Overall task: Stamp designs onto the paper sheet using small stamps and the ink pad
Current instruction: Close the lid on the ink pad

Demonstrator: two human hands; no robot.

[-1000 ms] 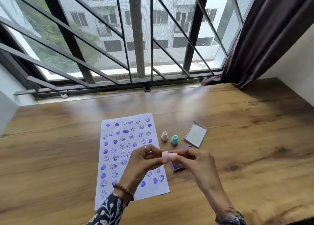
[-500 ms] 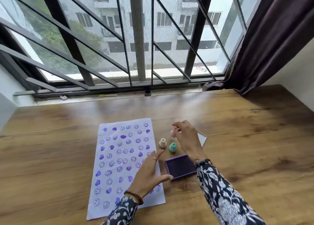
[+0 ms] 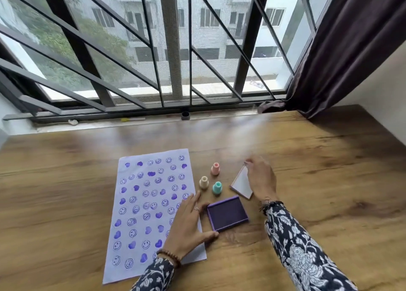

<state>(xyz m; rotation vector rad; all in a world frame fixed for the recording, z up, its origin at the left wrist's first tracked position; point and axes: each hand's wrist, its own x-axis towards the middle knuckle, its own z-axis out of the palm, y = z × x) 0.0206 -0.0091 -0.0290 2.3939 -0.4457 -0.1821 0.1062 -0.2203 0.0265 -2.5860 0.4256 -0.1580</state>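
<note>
The white paper sheet (image 3: 140, 202) lies on the wooden table, covered with purple smiley and heart prints. Three small stamps stand upright to its right: pink (image 3: 215, 169), cream (image 3: 204, 182) and teal (image 3: 217, 188). The purple ink pad (image 3: 227, 213) lies uncovered in front of them. My left hand (image 3: 186, 227) rests flat on the paper's right edge, thumb beside the pad. My right hand (image 3: 260, 178) touches the ink pad lid (image 3: 240, 184), which is tilted up on one edge; its grip on the lid is blurred.
The wooden table (image 3: 329, 180) reaches a window sill with dark metal bars at the back. A dark curtain (image 3: 351, 48) hangs at the back right beside a white wall. A small black cap (image 3: 185, 115) and a yellow-tipped marker (image 3: 133, 119) lie on the sill.
The pink stamp left my right hand and now stands behind the cream and teal ones. My right hand moved right to the lid, which is lifted on edge. My left hand stays on the paper.
</note>
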